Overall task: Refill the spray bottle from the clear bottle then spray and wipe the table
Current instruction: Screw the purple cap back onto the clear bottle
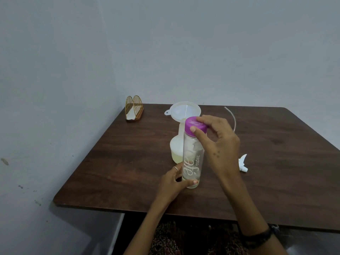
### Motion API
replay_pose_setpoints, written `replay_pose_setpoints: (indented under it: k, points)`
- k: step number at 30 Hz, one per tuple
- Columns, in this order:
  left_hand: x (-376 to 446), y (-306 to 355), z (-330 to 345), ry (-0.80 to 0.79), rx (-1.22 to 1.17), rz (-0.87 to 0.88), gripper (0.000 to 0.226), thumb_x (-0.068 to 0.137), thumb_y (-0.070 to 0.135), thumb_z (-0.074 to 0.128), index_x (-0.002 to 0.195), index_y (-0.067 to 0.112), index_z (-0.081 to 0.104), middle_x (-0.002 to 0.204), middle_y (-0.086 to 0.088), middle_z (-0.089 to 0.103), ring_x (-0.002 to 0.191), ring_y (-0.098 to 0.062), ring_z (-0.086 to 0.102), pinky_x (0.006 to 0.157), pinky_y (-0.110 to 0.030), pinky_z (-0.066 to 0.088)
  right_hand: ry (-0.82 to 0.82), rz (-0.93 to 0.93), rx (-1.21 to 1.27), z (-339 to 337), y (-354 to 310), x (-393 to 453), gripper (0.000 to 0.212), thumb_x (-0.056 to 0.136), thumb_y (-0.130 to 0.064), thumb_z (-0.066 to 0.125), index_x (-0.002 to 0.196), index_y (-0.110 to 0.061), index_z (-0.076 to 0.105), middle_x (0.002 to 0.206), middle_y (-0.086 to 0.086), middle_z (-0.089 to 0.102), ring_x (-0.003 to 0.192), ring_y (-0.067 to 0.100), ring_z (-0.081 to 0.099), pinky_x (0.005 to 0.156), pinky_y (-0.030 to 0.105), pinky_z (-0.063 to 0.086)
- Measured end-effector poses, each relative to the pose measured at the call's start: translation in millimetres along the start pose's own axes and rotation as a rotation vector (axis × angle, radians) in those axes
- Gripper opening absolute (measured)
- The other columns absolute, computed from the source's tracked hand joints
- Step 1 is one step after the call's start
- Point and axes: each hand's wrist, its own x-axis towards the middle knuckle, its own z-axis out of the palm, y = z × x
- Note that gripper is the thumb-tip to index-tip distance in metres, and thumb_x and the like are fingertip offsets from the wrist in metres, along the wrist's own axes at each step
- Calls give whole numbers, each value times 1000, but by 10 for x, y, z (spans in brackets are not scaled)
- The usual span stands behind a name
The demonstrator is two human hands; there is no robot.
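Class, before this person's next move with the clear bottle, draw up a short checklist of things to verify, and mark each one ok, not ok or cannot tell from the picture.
1. Clear bottle upright on the table: ok.
2. Base steadied: ok, the left hand grips it low down.
3. Purple cap gripped: ok, the right hand has fingers on it; tight or loose: cannot tell.
4. Funnel seated in the spray bottle: ok.
5. Spray bottle holds liquid: ok, a pale layer shows at its bottom.
6. Spray head fitted for spraying: not ok, it lies on the table to the right.
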Motion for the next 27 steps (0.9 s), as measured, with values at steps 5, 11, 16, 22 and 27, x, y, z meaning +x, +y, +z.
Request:
replay_pose_setpoints:
  k: [5,11,16,22,27]
  points:
    - [-5,-1,-5,-5,33,21,73,56,41,76,124,25,58,116,9,68,110,-3,61,99,-30,48,64,-24,-141,60,-50,8,29,75,-25,76,99,-14,65,101,-3,45,86,-3,49,75,2,39]
    - [-17,17,-1,6,6,32,65,58,33,77,120,22,61,113,7,69,108,-6,63,99,-34,48,30,-21,-206,66,-71,50,35,74,-31,76,102,-15,63,103,-6,43,98,13,49,77,21,45]
    - [-32,13,19,22,22,47,65,55,36,79,117,26,62,110,11,70,105,-3,64,96,-28,50,-12,3,-172,37,-46,65,43,72,-33,78,108,-16,61,108,-2,50,103,19,53,78,24,47]
    - [-18,14,-33,-17,9,11,66,50,35,80,112,34,61,108,11,70,105,-5,64,93,-24,50,-125,226,154,1,208,-229,57,73,-25,79,121,-28,47,123,-7,54,107,4,58,87,21,52]
    - [-73,-12,-134,-21,-29,18,61,49,29,80,107,36,60,102,15,72,101,-2,65,87,-20,51,-239,440,172,69,543,-656,48,76,-11,76,119,-16,57,116,-2,64,94,-10,61,75,8,50]
